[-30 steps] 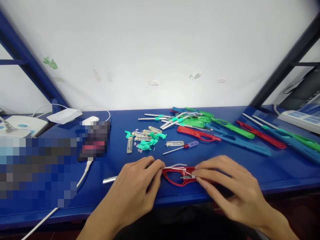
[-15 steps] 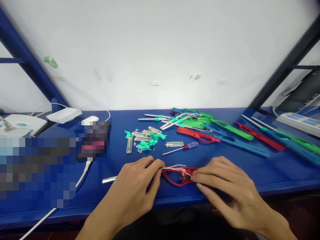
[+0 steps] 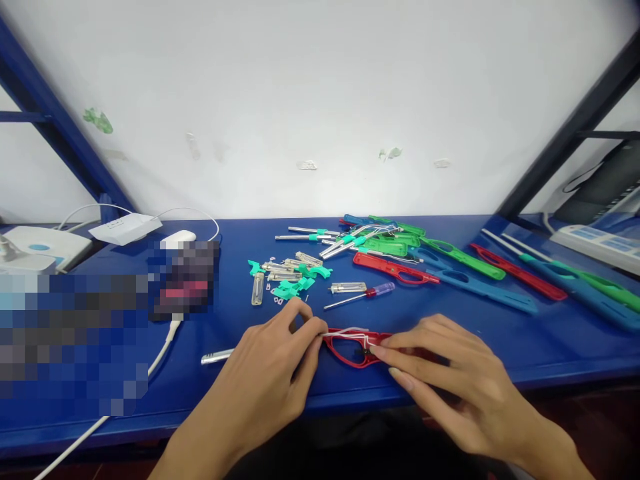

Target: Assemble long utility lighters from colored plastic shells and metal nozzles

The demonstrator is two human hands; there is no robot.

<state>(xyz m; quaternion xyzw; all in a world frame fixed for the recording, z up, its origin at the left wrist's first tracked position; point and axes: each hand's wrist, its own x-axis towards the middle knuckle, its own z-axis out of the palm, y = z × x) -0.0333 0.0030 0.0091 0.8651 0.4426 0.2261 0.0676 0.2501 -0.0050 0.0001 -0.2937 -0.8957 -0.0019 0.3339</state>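
Observation:
A red lighter casing half (image 3: 345, 361) lies at the blue table's front, its trigger loop between my two hands. My left hand (image 3: 280, 360) is closed over its left end, fingers pinching down. A metal lighter tube (image 3: 217, 357) sticks out to the left from under that hand. White wires (image 3: 350, 335) run from the left fingertips across the casing toward a small black part (image 3: 361, 353). My right hand (image 3: 445, 367) has its fingertips together at the wire beside that part, thumb lower down. The right hand covers the casing's right end.
Behind the hands are a screwdriver (image 3: 367, 294), clear fuel tanks (image 3: 257, 288) and teal triggers (image 3: 293, 289). Metal tubes (image 3: 305, 238) and coloured casings (image 3: 480, 290) lie further back and right. At left are a blurred phone (image 3: 185, 280) and white cable (image 3: 163, 350).
My right fingertips have shifted left along the casing, onto the wire by the black part. My left hand keeps its hold, nearly still.

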